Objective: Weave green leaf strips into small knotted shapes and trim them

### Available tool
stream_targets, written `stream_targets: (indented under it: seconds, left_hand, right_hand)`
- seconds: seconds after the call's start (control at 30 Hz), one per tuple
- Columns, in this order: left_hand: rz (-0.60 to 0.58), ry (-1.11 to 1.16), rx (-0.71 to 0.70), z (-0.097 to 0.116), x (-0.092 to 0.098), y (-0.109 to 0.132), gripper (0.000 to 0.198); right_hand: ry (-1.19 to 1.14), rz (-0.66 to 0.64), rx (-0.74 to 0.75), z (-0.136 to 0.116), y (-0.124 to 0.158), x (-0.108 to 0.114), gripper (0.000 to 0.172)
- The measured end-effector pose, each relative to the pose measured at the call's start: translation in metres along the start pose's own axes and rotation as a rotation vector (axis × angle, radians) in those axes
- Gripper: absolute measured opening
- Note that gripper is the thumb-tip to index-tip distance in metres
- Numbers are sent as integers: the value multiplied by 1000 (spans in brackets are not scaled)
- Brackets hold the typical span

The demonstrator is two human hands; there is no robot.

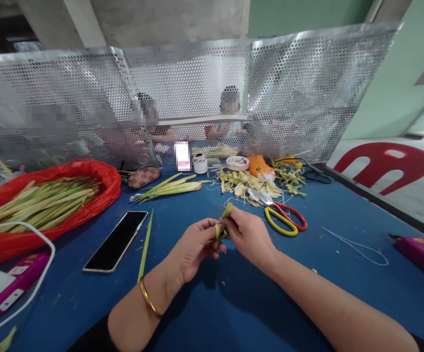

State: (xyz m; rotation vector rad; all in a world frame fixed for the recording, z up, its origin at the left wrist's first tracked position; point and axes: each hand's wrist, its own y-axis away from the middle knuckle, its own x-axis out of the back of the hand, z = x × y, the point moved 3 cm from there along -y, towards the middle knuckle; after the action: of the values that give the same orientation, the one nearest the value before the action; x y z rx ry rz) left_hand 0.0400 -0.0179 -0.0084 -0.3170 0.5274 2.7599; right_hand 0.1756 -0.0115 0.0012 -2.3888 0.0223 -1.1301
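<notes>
Over the middle of the blue table, both hands meet around a small folded green leaf strip (227, 211). My left hand (196, 247) is closed, pinching the lower part, with a band of the leaf by its thumb. From the other side, the fingertips of my right hand (251, 235) press on the upper part, where one end sticks up. Fingers hide much of the folded piece. Beside my left forearm lies a single long leaf strip (146, 244). Scissors (284, 215) with one yellow and one red handle rest beyond my right hand.
A red plastic bag (111, 183) of long leaves stands at left, near a phone (118, 242). Leaf strips (171, 187), a white jar (200, 164) and scraps (239, 182) lie farther back. A thread loop (366, 249) is at right. Behind a perforated metal screen (197, 73) sit other people.
</notes>
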Motion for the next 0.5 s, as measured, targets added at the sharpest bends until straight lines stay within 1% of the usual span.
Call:
stream_targets:
  seconds: [0.1, 0.2, 0.27, 0.33, 0.4, 0.5]
  left_hand:
    - [-45, 131, 30, 1, -1, 1, 14]
    - [-61, 231, 27, 2, -3, 1, 18]
    - [-35, 201, -4, 0, -5, 1, 22]
    - [31, 109, -58, -4, -6, 1, 27]
    - [107, 27, -114, -7, -7, 0, 29]
    - [186, -23, -184, -7, -6, -1, 26]
  right_hand:
    - [25, 37, -19, 1, -1, 4, 17]
    - [39, 62, -53, 1, 0, 6, 16]
    - [35, 77, -62, 1, 0, 6, 17]
    - [7, 83, -63, 2, 1, 3, 18]
    - [-89, 74, -92, 5, 1, 0, 20]
    - [-415, 27, -220, 11, -3, -2, 18]
